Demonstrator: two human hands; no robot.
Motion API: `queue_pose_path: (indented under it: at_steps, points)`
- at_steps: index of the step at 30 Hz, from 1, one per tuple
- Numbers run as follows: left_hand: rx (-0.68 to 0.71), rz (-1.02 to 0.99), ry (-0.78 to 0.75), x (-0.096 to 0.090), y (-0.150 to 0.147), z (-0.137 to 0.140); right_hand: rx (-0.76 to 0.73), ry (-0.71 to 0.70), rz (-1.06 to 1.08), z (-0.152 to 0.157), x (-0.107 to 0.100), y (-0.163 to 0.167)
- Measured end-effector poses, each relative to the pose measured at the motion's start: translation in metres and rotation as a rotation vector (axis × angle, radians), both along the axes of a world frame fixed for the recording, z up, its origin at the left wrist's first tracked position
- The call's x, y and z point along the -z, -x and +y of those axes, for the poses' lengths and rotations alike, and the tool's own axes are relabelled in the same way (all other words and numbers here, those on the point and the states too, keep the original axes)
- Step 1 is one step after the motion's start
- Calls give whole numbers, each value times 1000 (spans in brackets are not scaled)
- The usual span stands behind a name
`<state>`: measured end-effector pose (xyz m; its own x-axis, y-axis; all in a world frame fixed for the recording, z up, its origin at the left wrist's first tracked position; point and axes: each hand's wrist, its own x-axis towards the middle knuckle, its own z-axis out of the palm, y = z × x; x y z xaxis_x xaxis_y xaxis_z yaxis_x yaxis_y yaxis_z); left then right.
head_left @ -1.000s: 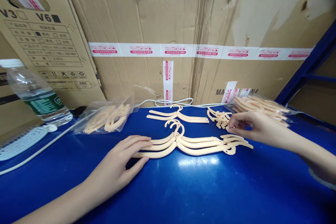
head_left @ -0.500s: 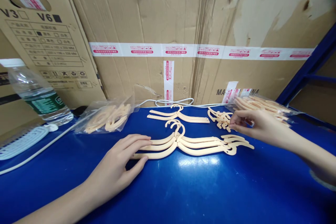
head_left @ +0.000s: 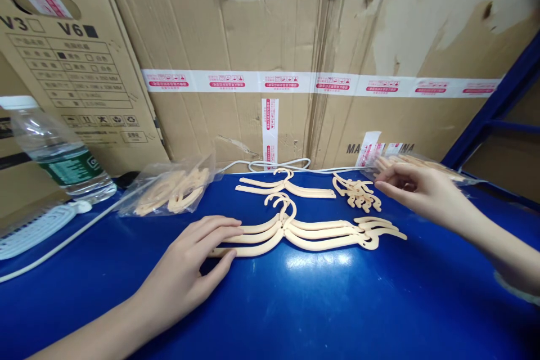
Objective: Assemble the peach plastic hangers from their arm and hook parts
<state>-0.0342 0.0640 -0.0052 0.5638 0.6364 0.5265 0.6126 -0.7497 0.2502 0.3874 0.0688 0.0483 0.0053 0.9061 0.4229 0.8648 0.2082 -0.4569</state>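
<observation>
My left hand [head_left: 196,259] lies with its fingers outstretched over the left ends of several cream folding hangers [head_left: 323,243], laid flat in a row. Small curved pieces [head_left: 382,229] overlap at the row's right end. Behind it are more hangers [head_left: 310,189], with hooks pointing away from me. Hovering at the right, my right hand [head_left: 415,188] has loosely curled fingers and nothing visible in them. It is just right of a loose pile of small curved hanger pieces [head_left: 358,194]. A clear plastic bag of cream parts [head_left: 447,169] lies partly hidden behind this hand.
Another clear bag of cream parts [head_left: 172,188] lies on the left of the blue table [head_left: 295,315]. Beyond it are a water bottle [head_left: 63,157], a light blue hairbrush [head_left: 37,230] and a white cable [head_left: 63,253]. Cardboard boxes [head_left: 236,28] stand along the back.
My right hand has lifted away from the small curved pieces, moving slightly up and right. More of that pile now shows. My left hand stays on the hangers.
</observation>
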Motion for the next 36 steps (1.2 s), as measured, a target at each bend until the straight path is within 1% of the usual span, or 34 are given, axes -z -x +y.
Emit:
queue_pose_path:
  at_steps: [4,7,10,15,18,23,27,32,36]
  points:
    - [2,-28,-2,0,-2,-1,-37,-17,-25,0,2,4]
    - [-2,-37,-4,0,-4,-2,-79,-14,-67,2,7,9]
    - [0,-29,-6,-1,-5,-2,-147,-27,-107,7,16,15]
    - [7,-29,-19,-1,-6,-3,-280,-97,-193,19,31,26]
    - [21,-28,-28,-1,-6,-3,-351,-141,-258,27,35,34]
    - [28,-20,-62,-2,-7,-4,-422,-127,-304,33,38,44]
    - [26,-21,-71,-2,-8,-4,-443,-109,-320,36,43,46]
    - [32,-23,-56,-1,-8,-4,-393,-113,-297,43,50,46]
    - [25,-16,-51,-2,-8,-4,-370,-98,-263,43,49,49]
